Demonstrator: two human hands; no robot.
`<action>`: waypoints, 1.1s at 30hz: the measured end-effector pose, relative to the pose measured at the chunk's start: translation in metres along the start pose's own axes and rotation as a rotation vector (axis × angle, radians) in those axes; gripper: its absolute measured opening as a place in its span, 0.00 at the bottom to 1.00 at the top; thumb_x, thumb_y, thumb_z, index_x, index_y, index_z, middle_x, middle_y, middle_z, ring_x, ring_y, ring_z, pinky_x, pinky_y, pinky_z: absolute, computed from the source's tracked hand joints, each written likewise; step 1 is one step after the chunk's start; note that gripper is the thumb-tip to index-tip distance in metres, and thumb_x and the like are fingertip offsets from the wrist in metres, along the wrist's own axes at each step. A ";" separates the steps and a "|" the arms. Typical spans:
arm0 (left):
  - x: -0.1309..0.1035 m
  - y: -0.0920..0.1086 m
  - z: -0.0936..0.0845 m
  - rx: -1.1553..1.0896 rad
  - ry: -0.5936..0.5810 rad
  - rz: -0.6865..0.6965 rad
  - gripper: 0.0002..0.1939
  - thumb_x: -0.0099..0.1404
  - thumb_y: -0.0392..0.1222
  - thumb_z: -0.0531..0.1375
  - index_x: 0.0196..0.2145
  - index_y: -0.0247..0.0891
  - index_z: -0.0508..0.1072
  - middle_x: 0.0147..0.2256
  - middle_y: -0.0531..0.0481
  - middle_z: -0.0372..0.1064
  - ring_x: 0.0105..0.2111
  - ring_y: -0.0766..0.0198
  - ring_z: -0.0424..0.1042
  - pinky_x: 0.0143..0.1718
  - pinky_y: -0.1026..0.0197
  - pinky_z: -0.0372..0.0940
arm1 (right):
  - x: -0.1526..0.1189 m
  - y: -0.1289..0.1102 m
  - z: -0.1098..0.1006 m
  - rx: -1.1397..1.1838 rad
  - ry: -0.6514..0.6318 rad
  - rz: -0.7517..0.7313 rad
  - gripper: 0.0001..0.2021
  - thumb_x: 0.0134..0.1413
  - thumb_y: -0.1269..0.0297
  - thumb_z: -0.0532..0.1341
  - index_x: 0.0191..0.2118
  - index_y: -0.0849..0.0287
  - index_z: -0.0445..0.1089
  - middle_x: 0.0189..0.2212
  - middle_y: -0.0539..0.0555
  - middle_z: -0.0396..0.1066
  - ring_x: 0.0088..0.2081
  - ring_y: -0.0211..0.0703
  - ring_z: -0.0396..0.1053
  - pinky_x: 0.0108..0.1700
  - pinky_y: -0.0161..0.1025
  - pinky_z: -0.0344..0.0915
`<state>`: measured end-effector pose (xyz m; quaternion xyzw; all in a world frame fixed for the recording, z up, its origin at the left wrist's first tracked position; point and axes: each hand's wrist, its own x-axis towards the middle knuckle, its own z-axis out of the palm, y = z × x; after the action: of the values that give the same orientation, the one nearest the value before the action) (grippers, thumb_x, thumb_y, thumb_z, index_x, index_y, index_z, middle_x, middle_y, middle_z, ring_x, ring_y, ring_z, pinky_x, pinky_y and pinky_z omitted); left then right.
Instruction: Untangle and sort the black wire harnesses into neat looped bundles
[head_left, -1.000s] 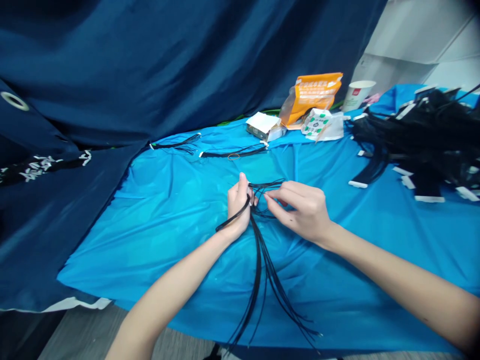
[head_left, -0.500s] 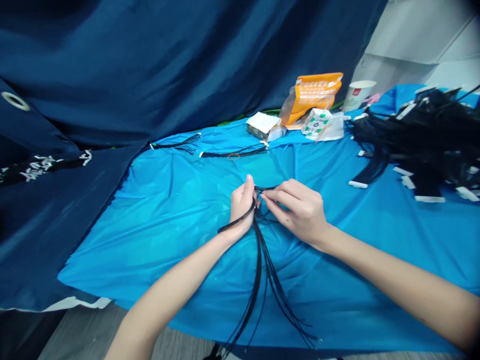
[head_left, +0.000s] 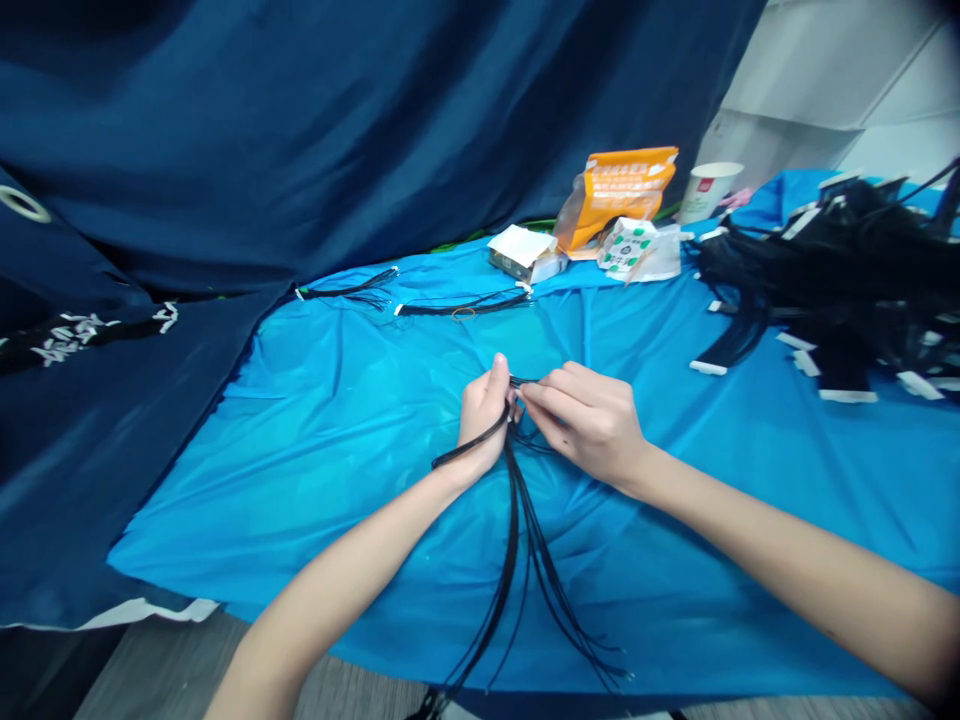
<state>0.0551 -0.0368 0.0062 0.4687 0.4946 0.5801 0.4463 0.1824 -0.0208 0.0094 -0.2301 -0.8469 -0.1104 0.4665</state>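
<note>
A bundle of thin black wires hangs down from my left hand and fans out toward the front edge of the blue cloth. My left hand is closed around the bundle, thumb upward, and one black strand loops back over the wrist. My right hand is just to the right, thumb and forefinger pinched on wires that come out of the left fist. The fingertips of both hands almost meet. What lies inside the left fist is hidden.
Blue cloth covers the table. Two black wire bundles lie behind the hands. A large pile of black cables with white connectors is at the right. A small box, an orange pouch and a paper cup stand at the back.
My right fingers have drawn the wires closer together beside the left hand. The left hand keeps its hold. The whole view has shifted slightly.
</note>
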 end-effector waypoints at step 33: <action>0.013 0.010 -0.007 -0.445 0.160 -0.519 0.22 0.61 0.48 0.55 0.17 0.36 0.52 0.14 0.60 0.47 0.13 0.77 0.48 0.16 0.69 0.45 | 0.000 0.001 0.007 0.106 -0.068 -0.285 0.05 0.56 0.70 0.58 0.35 0.57 0.71 0.34 0.51 0.75 0.41 0.41 0.67 0.38 0.42 0.59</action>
<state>0.0459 -0.0259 0.0169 0.1717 0.4921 0.5758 0.6299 0.1773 -0.0168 0.0058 -0.0861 -0.8909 -0.1228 0.4286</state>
